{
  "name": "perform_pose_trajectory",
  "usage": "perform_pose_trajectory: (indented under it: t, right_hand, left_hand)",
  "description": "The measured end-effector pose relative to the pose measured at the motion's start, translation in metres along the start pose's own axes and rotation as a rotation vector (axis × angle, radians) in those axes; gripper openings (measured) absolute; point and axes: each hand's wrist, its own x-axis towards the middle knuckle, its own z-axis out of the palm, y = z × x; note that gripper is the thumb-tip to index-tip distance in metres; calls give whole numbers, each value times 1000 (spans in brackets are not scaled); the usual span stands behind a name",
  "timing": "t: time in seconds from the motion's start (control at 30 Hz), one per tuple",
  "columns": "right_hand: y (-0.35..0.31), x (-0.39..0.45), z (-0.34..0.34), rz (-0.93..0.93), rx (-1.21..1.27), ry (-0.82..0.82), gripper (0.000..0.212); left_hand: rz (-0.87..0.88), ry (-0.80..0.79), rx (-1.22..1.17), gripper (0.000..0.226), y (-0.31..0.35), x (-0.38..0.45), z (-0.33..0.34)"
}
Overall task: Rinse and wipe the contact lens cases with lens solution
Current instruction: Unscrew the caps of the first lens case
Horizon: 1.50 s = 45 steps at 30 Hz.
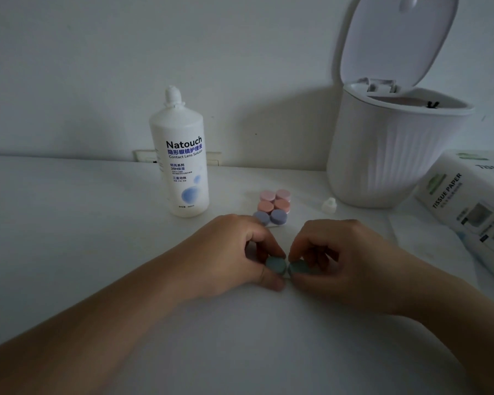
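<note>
The left hand (234,252) and right hand (334,258) are each pinching one cap of the green lens case (287,267) on the table (69,223), fingers curled tightly.

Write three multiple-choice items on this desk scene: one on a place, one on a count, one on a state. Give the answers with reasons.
1. Where does the small white loose cap lie?
A. Left of the solution bottle
B. Between the stacked cases and the white ribbed bin
C. In the bin

2. How many pink-lidded contact lens cases lie by the purple one?
A. Two
B. Four
C. None

3. What is the bin's lid doing?
A. Standing open
B. Closed
C. Lying on the table

Answers: 1 B, the cap sits on the table between them. 2 A, two pink pairs lie behind the purple pair. 3 A, the lid is raised above the rim.
</note>
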Motion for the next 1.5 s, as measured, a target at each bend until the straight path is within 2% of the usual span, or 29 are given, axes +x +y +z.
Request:
perform_pose_trajectory:
  t: [0.07,0.13,0.2,0.3,0.4,0.5,0.63,0.73,0.83,1.0,1.13,1.23,1.33,1.43,1.5]
  right_hand:
    - [0,-3,-5,-19,24,-49,26]
    - [1,-4,-6,6,35,2,29]
    - [0,-1,-1,20,1,61,28]
    - [0,1,1,5,-8,39,14]
    - [1,-3,-6,-19,25,-36,23]
    - [1,-3,-4,10,24,31,26]
    - [2,1,1,-12,-6,42,14]
    - [3,-2,-8,-32,34,-49,29]
    - [1,-1,-4,-9,17,-11,38]
    - [3,2,2,-34,-55,27,16]
    - [0,0,-2,-68,-4,19,14]
    - [4,-1,-8,-17,18,121,18]
    - [15,0,-12,153,8,274,21]
    - [28,1,-13,277,-36,277,21]
    - [33,0,-14,308,-73,245,29]
  left_hand:
    - [5,-4,-3,30,1,0,0]
    - [-3,-4,-9,31,0,1,1]
    - [-11,-2,-9,30,-1,0,1]
    - [2,-5,-18,30,-2,0,1]
    - [17,-4,-26,29,-1,0,1]
    - [17,-4,-21,29,-1,0,1]
    - [7,0,-6,28,0,0,1]
    - [8,6,-8,29,1,0,1]
    - [8,6,3,29,1,0,1]
    - [-2,1,-12,31,-1,1,1]
    - [-12,-6,-20,35,-3,1,1]
    - [-7,-8,-6,38,-4,2,1]
    - [8,-5,-7,39,-6,2,1]
    - [26,3,7,33,-7,2,0]
    - [28,9,16,32,-6,1,0]
